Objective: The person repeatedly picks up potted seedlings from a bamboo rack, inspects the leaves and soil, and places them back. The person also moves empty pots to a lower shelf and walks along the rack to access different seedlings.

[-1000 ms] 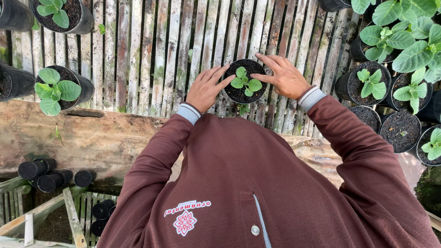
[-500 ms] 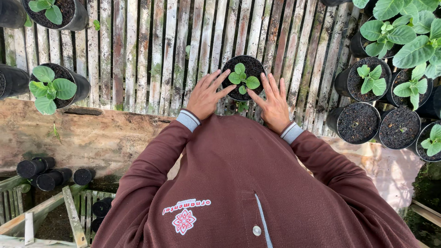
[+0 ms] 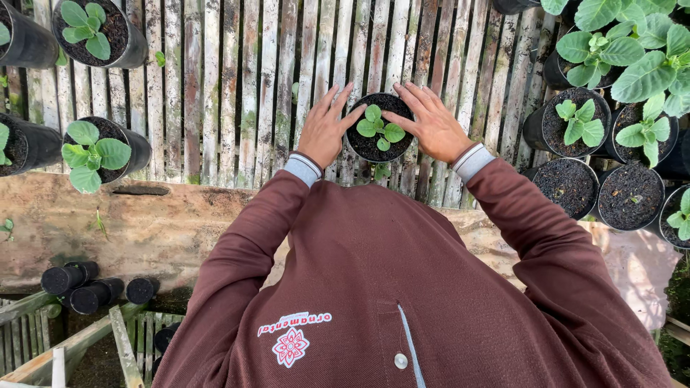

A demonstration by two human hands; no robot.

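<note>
A: Start from the left. What stood there?

B: A black pot (image 3: 100,32) with a leafy seedling sat at the top left of the slatted bamboo counter (image 3: 215,93). Below it a second pot (image 3: 108,147) held a bigger seedling, near the counter's front edge. Lower down, beneath a worn plank (image 3: 144,230), several small black tubes (image 3: 90,287) lay on their sides.

A: And the hands?

B: The left hand (image 3: 325,131) lay flat, fingers spread, its fingertips touching the left rim of the small black pot (image 3: 379,128). The right hand (image 3: 433,123) did the same on the right rim, fingers spread and reaching over the soil. So the hands were apart, one on each side, pressed against the pot rather than closed round it.

A: Where was that pot?

B: In the middle of the counter, upright, with a small green seedling (image 3: 379,129) growing from dark soil, straight ahead of the maroon sleeves.

A: And further right?

B: A cluster of black pots (image 3: 575,129) stood close together, some with seedlings, two showing only soil (image 3: 632,197), and large leaves (image 3: 640,65) hung over the top right corner
</note>
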